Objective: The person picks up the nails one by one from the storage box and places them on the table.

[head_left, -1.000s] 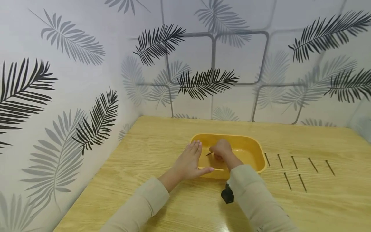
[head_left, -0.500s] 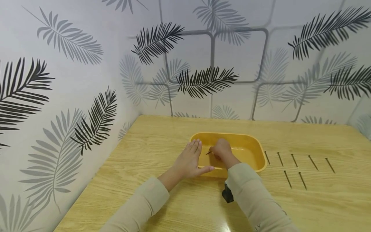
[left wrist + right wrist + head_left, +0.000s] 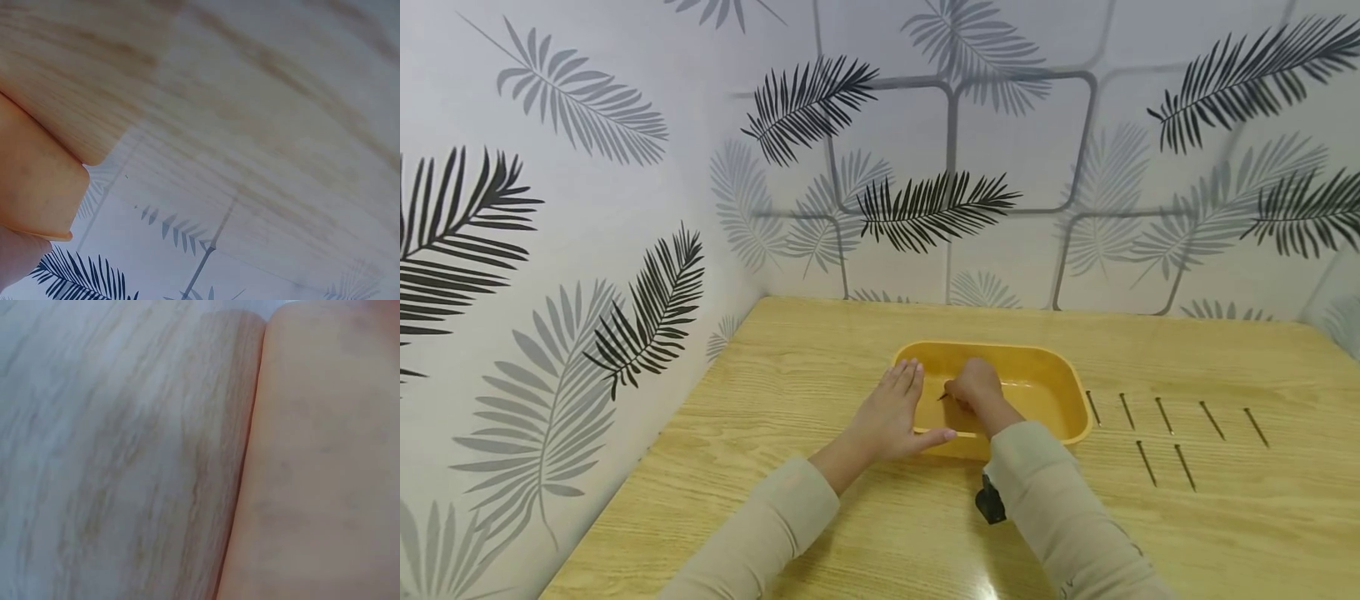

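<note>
A yellow plastic tray (image 3: 1054,390) sits on the wooden table (image 3: 820,367). My left hand (image 3: 891,412) lies flat against the tray's left side with straight fingers, its thumb along the near rim. Inside the tray, my right hand (image 3: 973,392) has curled fingers that pinch a thin dark nail (image 3: 942,397), whose tip points left. The left wrist view shows only the tray's outer wall (image 3: 37,194) and the table. The tray's wall (image 3: 325,462) fills the right half of the right wrist view.
Several dark nails (image 3: 1165,415) lie in two rows on the table to the right of the tray. A black wrist camera (image 3: 990,502) hangs under my right sleeve. Leaf-patterned walls (image 3: 587,208) close off the table at the left and back.
Almost nothing has moved. My right hand with the nail has shifted very slightly within the tray; my left hand stays against the tray's side.
</note>
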The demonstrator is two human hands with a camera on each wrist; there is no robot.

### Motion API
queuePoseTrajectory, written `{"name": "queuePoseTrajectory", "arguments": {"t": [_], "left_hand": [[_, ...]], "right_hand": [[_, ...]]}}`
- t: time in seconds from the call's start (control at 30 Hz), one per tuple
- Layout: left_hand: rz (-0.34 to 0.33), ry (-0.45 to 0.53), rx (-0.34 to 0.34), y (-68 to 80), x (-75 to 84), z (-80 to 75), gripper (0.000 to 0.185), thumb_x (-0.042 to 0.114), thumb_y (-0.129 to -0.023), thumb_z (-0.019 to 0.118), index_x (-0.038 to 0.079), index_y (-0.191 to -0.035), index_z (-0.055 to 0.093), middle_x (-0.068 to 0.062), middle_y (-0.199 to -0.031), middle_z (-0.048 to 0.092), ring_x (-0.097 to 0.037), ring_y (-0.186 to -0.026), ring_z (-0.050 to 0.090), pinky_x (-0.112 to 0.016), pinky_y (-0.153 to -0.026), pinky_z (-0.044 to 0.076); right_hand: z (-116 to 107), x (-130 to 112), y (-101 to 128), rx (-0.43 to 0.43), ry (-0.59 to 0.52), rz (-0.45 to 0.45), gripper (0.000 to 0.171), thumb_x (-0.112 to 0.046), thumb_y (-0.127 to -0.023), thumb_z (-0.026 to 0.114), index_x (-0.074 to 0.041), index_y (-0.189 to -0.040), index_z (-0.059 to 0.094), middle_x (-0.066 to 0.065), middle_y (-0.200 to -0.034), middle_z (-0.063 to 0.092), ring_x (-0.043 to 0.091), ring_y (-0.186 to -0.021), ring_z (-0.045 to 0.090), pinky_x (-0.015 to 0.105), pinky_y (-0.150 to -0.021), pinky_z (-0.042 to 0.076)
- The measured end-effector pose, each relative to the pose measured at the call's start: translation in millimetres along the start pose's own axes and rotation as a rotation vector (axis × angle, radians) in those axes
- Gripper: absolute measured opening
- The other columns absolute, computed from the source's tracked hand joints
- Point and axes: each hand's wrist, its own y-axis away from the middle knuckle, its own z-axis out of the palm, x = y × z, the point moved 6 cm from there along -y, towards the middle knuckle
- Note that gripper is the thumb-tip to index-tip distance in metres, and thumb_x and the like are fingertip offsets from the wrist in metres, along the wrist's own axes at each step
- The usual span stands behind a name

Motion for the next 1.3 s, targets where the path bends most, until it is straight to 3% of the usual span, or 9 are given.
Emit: {"name": "queuePoseTrajectory", "arguments": {"t": [0.3, 0.5, 0.57, 0.63, 0.77, 0.9, 1.1, 1.3], "left_hand": [[-0.004, 0.004, -0.005, -1.0, 0.8, 1.8, 0.094, 0.066, -0.088, 0.039, -0.007, -0.145, 0.018, -0.021, -0.153, 0.016, -0.032, -0.144, 0.013, -0.040, -0.118, 0.016], [-0.010, 0.001, -0.013, -1.6, 0.9, 2.2, 0.095, 0.067, -0.088, 0.038, -0.006, -0.145, 0.018, -0.021, -0.154, 0.016, -0.031, -0.144, 0.013, -0.039, -0.118, 0.015], [-0.012, -0.004, -0.010, -1.6, 1.1, 1.2, 0.095, 0.067, -0.088, 0.038, -0.006, -0.145, 0.018, -0.021, -0.153, 0.016, -0.031, -0.144, 0.014, -0.039, -0.118, 0.015], [-0.011, -0.004, -0.008, -1.6, 1.4, 0.0, 0.095, 0.066, -0.088, 0.039, -0.007, -0.145, 0.018, -0.021, -0.153, 0.016, -0.031, -0.143, 0.014, -0.040, -0.118, 0.015], [-0.002, 0.001, -0.002, -0.9, 2.2, -2.0, 0.094, 0.065, -0.088, 0.040, -0.007, -0.145, 0.019, -0.022, -0.153, 0.017, -0.032, -0.143, 0.015, -0.040, -0.117, 0.017], [0.002, 0.005, 0.010, -0.7, 2.1, -3.2, 0.094, 0.065, -0.088, 0.040, -0.008, -0.144, 0.019, -0.023, -0.153, 0.018, -0.033, -0.143, 0.016, -0.041, -0.117, 0.017], [0.002, 0.013, 0.004, -1.3, 1.8, -1.4, 0.095, 0.066, -0.088, 0.040, -0.008, -0.144, 0.018, -0.023, -0.153, 0.017, -0.033, -0.143, 0.016, -0.042, -0.117, 0.017], [-0.003, 0.012, 0.003, -1.7, 1.2, -0.3, 0.095, 0.066, -0.088, 0.040, -0.008, -0.144, 0.019, -0.023, -0.152, 0.018, -0.033, -0.143, 0.016, -0.041, -0.117, 0.017]], "right_hand": [[3.3, 7.3, -10.5, -0.035, 0.019, 0.008, 0.019, -0.015, -0.074, 0.064, 0.001, -0.067, 0.058, 0.008, -0.059, 0.049, 0.019, -0.052, 0.048, 0.022, -0.046, 0.038], [52.1, 62.2, -95.8, 0.026, 0.089, -0.063, 0.021, -0.021, -0.069, 0.063, 0.000, -0.068, 0.063, 0.012, -0.068, 0.055, 0.025, -0.056, 0.049, 0.031, -0.049, 0.042], [59.4, 71.4, -110.3, 0.045, 0.109, -0.072, 0.018, -0.020, -0.067, 0.061, -0.002, -0.064, 0.062, 0.011, -0.065, 0.055, 0.025, -0.054, 0.048, 0.032, -0.047, 0.042], [50.5, 63.0, -98.7, 0.025, 0.132, -0.061, 0.015, -0.017, -0.067, 0.060, -0.003, -0.062, 0.061, 0.010, -0.066, 0.056, 0.024, -0.054, 0.050, 0.031, -0.047, 0.043], [12.9, 24.2, -37.7, -0.040, 0.164, -0.082, 0.013, -0.008, -0.071, 0.056, -0.004, -0.058, 0.056, 0.012, -0.068, 0.055, 0.022, -0.056, 0.050, 0.025, -0.047, 0.041], [-5.5, 3.6, -2.7, -0.058, 0.211, -0.125, 0.020, -0.004, -0.073, 0.052, -0.007, -0.054, 0.048, 0.009, -0.065, 0.049, 0.019, -0.055, 0.042, 0.020, -0.046, 0.034], [-8.5, -1.3, 4.2, -0.110, 0.313, -0.094, 0.018, -0.003, -0.078, 0.052, -0.004, -0.059, 0.053, 0.007, -0.069, 0.051, 0.017, -0.058, 0.046, 0.020, -0.048, 0.037], [-8.0, -0.8, 1.7, -0.126, 0.346, -0.095, 0.010, -0.002, -0.075, 0.055, 0.000, -0.067, 0.061, 0.010, -0.073, 0.055, 0.020, -0.062, 0.051, 0.023, -0.050, 0.043]]}}
